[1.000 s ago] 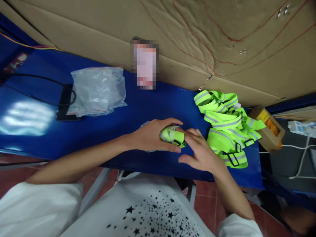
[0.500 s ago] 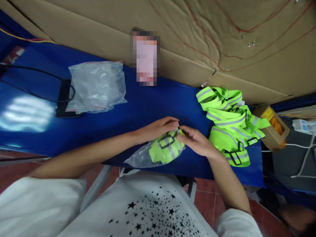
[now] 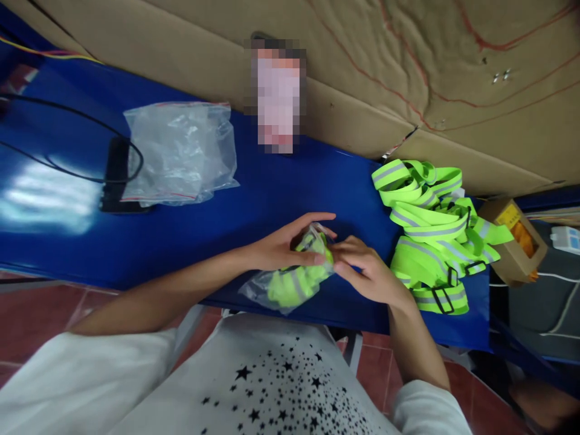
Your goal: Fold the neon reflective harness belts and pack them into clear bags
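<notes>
A clear plastic bag (image 3: pixel 258 287) with a folded neon-yellow reflective strap (image 3: pixel 294 287) inside rests near the table's front edge. My left hand (image 3: pixel 283 248) grips the bag's upper right end, thumb across the front and fingers behind, the index finger stretched out. At that same end my right hand (image 3: pixel 365 272) has its fingers bent against the bag; its fingertips are partly hidden there. To the right lies a heap of neon-yellow reflective straps (image 3: pixel 430 235) with grey stripes and black buckles.
Flat clear bags (image 3: pixel 181 151) lie at the left, overlapping a black device (image 3: pixel 115 181) near a black cable (image 3: pixel 67 109). A blurred-out phone (image 3: pixel 278 96) leans against the cardboard (image 3: pixel 353 112) behind the blue table (image 3: pixel 290 187). Beyond the heap sits a brown box (image 3: pixel 516 241).
My left hand has shifted its grip, with its thumb now across the front of the bag. The bag has turned, hiding the buckle that showed before. The view has shifted slightly.
</notes>
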`<state>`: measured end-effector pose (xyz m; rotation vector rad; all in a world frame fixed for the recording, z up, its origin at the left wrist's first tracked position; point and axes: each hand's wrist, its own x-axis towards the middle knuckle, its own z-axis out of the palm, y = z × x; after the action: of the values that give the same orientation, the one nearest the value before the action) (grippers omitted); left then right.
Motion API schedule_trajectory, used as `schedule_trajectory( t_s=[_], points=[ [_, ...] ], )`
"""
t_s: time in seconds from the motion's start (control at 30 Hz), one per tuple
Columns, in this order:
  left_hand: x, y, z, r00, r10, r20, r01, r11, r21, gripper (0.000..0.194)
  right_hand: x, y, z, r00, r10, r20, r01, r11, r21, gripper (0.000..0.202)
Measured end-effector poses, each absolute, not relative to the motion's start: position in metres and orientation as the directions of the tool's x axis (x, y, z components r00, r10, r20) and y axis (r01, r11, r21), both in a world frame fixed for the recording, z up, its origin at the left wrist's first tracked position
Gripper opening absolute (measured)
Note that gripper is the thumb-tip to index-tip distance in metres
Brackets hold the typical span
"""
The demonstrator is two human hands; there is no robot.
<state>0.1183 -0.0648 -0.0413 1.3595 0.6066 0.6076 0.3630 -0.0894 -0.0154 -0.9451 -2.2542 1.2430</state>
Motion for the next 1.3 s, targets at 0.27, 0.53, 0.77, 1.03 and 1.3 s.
schedule_trajectory(
  t_s=[0.27, 0.53, 0.77, 1.03, 1.3],
  points=[
    [0.117, -0.063, -0.042, 0.681, 0.732, -0.019, -0.342, 0.34, 0.876, 0.066, 0.357, -0.093, -0.014, -0.57, 0.802, 0.176, 0.349, 0.43, -0.833, 0.052],
    [0.119, -0.061, -0.046, 0.626, 0.758, -0.182, -0.059, 0.279, 0.958, 0.087, 0.358, -0.102, -0.024, -0.488, 0.867, 0.097, 0.272, 0.257, -0.927, 0.032],
    [0.119, -0.058, -0.036, 0.488, 0.74, -0.462, -0.155, 0.595, 0.789, 0.052, 0.373, -0.093, -0.025, -0.195, 0.972, 0.131, 0.289, 0.185, -0.939, 0.033],
    [0.121, -0.063, -0.037, 0.351, 0.842, -0.41, -0.27, 0.51, 0.817, 0.053, 0.359, -0.092, -0.034, -0.262, 0.956, -0.131, 0.207, -0.077, -0.975, 0.021],
    [0.119, -0.061, -0.047, 0.473, 0.778, -0.413, -0.128, 0.524, 0.842, 0.037, 0.365, -0.083, -0.04, -0.111, 0.955, -0.275, -0.002, -0.276, -0.961, 0.027]
  ],
)
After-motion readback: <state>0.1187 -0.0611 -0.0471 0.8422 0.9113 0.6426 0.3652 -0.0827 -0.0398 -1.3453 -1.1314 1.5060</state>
